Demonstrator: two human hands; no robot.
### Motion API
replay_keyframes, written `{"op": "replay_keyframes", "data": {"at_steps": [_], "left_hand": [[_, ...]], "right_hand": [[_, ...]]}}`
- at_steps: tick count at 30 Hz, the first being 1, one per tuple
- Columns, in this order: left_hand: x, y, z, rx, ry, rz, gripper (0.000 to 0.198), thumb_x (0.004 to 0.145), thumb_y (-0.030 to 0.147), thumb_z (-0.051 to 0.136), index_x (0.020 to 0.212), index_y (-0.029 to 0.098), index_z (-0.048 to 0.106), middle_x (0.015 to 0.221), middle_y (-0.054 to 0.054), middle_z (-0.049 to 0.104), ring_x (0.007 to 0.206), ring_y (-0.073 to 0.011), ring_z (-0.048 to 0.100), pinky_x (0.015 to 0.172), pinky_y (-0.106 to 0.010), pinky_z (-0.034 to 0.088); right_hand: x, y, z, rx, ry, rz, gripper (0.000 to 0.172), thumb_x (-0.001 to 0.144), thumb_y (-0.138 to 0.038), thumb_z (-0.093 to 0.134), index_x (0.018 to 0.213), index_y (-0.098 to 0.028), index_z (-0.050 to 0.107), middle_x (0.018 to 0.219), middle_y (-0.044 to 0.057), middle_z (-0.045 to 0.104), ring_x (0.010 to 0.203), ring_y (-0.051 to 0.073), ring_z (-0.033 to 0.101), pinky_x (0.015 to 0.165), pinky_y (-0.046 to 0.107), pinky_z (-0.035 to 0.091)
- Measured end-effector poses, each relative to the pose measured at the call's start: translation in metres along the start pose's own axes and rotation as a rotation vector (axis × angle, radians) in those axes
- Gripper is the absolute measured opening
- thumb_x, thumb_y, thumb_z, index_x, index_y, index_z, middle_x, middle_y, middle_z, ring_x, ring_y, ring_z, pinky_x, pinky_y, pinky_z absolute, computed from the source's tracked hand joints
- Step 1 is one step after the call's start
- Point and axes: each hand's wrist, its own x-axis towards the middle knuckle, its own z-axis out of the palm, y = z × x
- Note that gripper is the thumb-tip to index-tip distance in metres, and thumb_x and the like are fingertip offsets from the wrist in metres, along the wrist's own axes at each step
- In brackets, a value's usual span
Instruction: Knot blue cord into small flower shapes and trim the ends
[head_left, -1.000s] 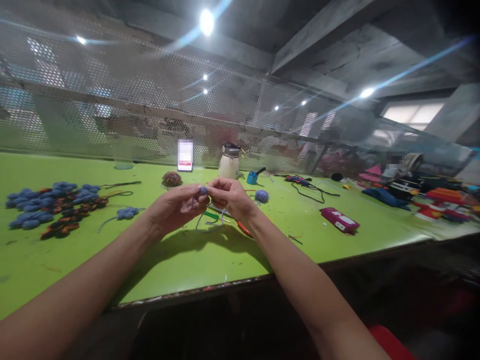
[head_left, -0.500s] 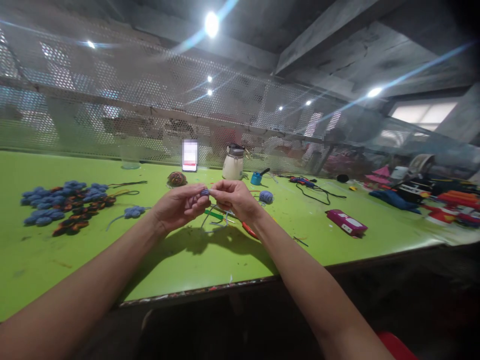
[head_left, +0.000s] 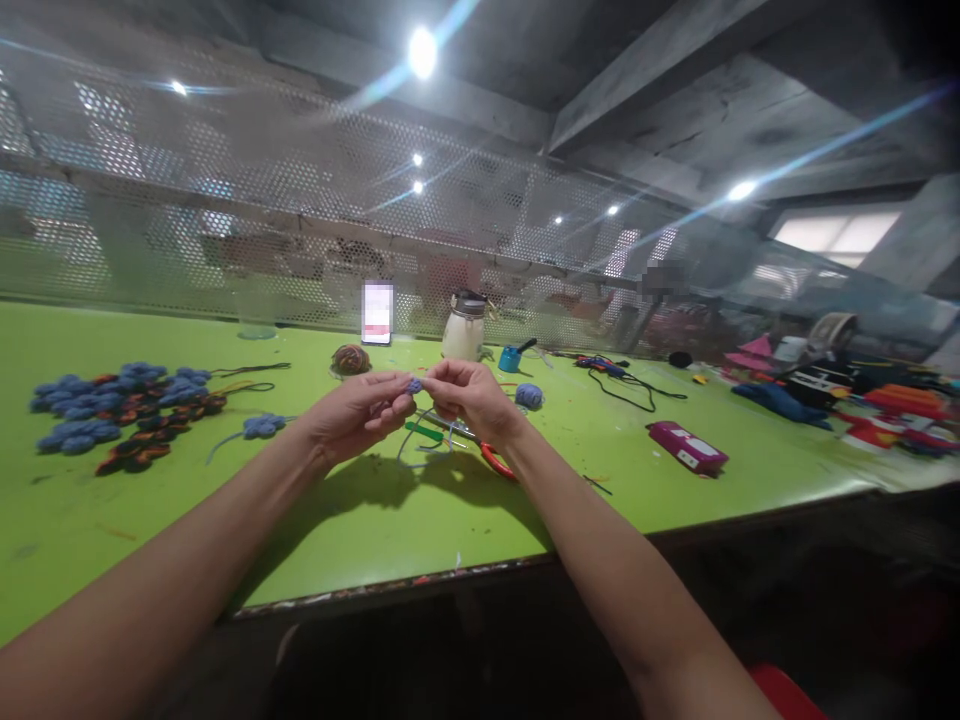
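Between my fingertips is a small piece of blue crochet work (head_left: pixel 415 385), mostly covered by the fingers. My left hand (head_left: pixel 364 408) is closed in a pinch on its left side, and my right hand (head_left: pixel 471 395) pinches its right side. A loose blue yarn tail (head_left: pixel 409 465) hangs in loops below the hands. Under them on the table lie a green-handled tool (head_left: pixel 424 431) and orange-handled scissors (head_left: pixel 496 462), partly hidden by my right wrist. One blue crochet flower (head_left: pixel 262 427) with a tail lies left of my left hand.
Blue and dark-orange crochet flowers (head_left: pixel 135 410) are heaped at the left. Yarn balls, multicoloured (head_left: pixel 351 360) and blue (head_left: pixel 529 396), flank the hands. Behind stand a lit phone (head_left: pixel 377 312), a jug (head_left: pixel 463 330) and a teal pot (head_left: pixel 510 358). A magenta box (head_left: pixel 688 447) lies right on the green table (head_left: pixel 360 545).
The view has shifted slightly, and more of the scissors shows beside my right wrist. Both hands keep their pinch on the crochet piece, with only small finger movement.
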Motion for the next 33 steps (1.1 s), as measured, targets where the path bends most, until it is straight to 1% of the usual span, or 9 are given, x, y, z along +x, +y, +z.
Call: {"op": "replay_keyframes", "data": {"at_steps": [5,11,14,18,21,23,25,29,33], "left_hand": [[-0.004,-0.001,0.008,-0.014,-0.059,0.032,0.017,0.08,0.021,0.064,0.069,0.01,0.056,0.052,0.005,0.039,0.041,-0.0014,0.031,0.038,-0.01,0.026],[-0.003,0.0,0.011,0.007,-0.073,0.061,0.023,0.079,0.022,0.063,0.062,0.011,0.053,0.052,0.003,0.042,0.042,-0.0025,0.034,0.039,-0.012,0.029],[-0.001,0.0,0.008,0.022,-0.032,0.06,0.019,0.08,0.021,0.061,0.065,0.011,0.056,0.052,0.002,0.048,0.042,-0.0032,0.038,0.039,-0.013,0.031],[-0.001,0.003,0.003,0.003,0.066,0.062,0.014,0.079,0.02,0.064,0.07,0.009,0.061,0.06,-0.003,0.058,0.05,-0.0049,0.05,0.045,-0.012,0.04],[-0.003,0.005,0.0,0.006,0.079,0.054,0.006,0.074,0.014,0.067,0.075,0.008,0.065,0.066,-0.006,0.062,0.055,-0.0053,0.055,0.05,-0.011,0.044],[-0.003,0.005,-0.001,0.032,0.087,0.052,0.006,0.072,0.009,0.069,0.077,0.007,0.066,0.069,-0.006,0.064,0.059,-0.0059,0.058,0.055,-0.01,0.047],[-0.002,0.005,-0.003,0.059,0.091,0.051,0.006,0.071,0.009,0.07,0.076,0.008,0.067,0.069,-0.006,0.065,0.059,-0.0053,0.058,0.055,-0.01,0.046],[-0.001,0.004,-0.003,0.107,0.106,0.057,0.008,0.07,0.014,0.073,0.072,0.008,0.067,0.065,-0.005,0.064,0.051,-0.0026,0.053,0.045,-0.008,0.04],[0.0,0.004,-0.001,0.137,0.156,0.093,0.012,0.068,0.017,0.076,0.069,0.01,0.067,0.065,-0.003,0.065,0.051,-0.0025,0.053,0.046,-0.008,0.04]], "right_hand": [[0.0,0.0,0.003,0.031,-0.023,-0.021,0.022,0.068,-0.029,0.075,0.071,-0.014,0.059,0.052,-0.007,0.046,0.042,0.003,0.032,0.04,0.019,0.025],[0.001,0.003,0.005,0.052,-0.012,-0.051,0.022,0.068,-0.028,0.075,0.07,-0.013,0.059,0.053,-0.007,0.048,0.041,0.002,0.032,0.039,0.019,0.024],[0.002,0.005,0.003,0.03,-0.003,-0.04,0.022,0.069,-0.029,0.075,0.071,-0.013,0.06,0.053,-0.006,0.05,0.041,0.002,0.034,0.04,0.019,0.026],[0.001,0.005,0.002,0.027,-0.007,-0.03,0.022,0.069,-0.029,0.075,0.072,-0.014,0.06,0.054,-0.006,0.049,0.042,0.003,0.035,0.041,0.02,0.028],[0.0,0.002,0.003,0.032,-0.004,-0.029,0.022,0.069,-0.03,0.074,0.073,-0.014,0.059,0.053,-0.007,0.049,0.043,0.004,0.036,0.042,0.02,0.031],[-0.001,-0.001,0.003,0.033,-0.003,-0.034,0.022,0.069,-0.03,0.074,0.073,-0.015,0.059,0.052,-0.007,0.048,0.043,0.004,0.037,0.043,0.021,0.034],[-0.002,-0.004,0.004,0.037,0.001,-0.032,0.023,0.07,-0.032,0.074,0.074,-0.015,0.059,0.053,-0.007,0.048,0.044,0.005,0.038,0.044,0.021,0.035],[-0.004,-0.008,0.005,0.037,-0.001,-0.025,0.024,0.074,-0.034,0.071,0.08,-0.014,0.06,0.059,-0.004,0.053,0.046,0.004,0.04,0.045,0.02,0.036],[-0.003,-0.006,0.005,-0.01,-0.013,-0.06,0.026,0.07,-0.033,0.074,0.079,-0.014,0.059,0.059,-0.004,0.055,0.046,0.006,0.045,0.045,0.021,0.038]]}}
